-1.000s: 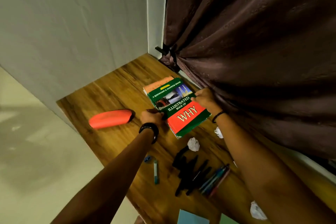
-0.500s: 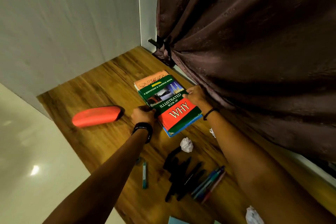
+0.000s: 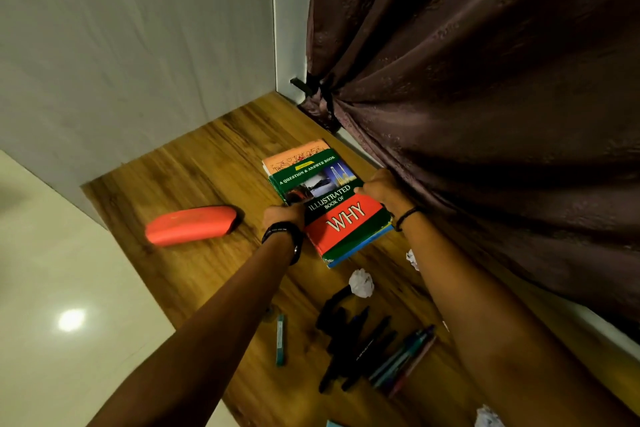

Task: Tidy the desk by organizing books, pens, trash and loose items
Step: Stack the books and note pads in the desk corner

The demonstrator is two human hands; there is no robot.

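A stack of books (image 3: 341, 215) lies on the wooden desk (image 3: 207, 156) near the curtain, topped by a green and red "Illustrated Book of Why" over an orange book. My left hand (image 3: 284, 215) grips the stack's left edge and my right hand (image 3: 379, 189) grips its right edge. Closer to me lie several black markers (image 3: 349, 333), a bunch of coloured pens (image 3: 403, 362), a single teal pen (image 3: 280, 340) and crumpled paper balls (image 3: 361, 282). A red pencil case (image 3: 190, 225) rests to the left.
A dark brown curtain (image 3: 485, 97) hangs along the desk's right side, tied back near the corner. A grey wall (image 3: 138, 45) bounds the far side. The desk's left edge drops to a pale floor (image 3: 52, 288). More paper balls (image 3: 486, 418) lie at the near right.
Both hands stay on the book stack's edges. The stack has turned slightly, squaring the books up. The view has shifted a little.
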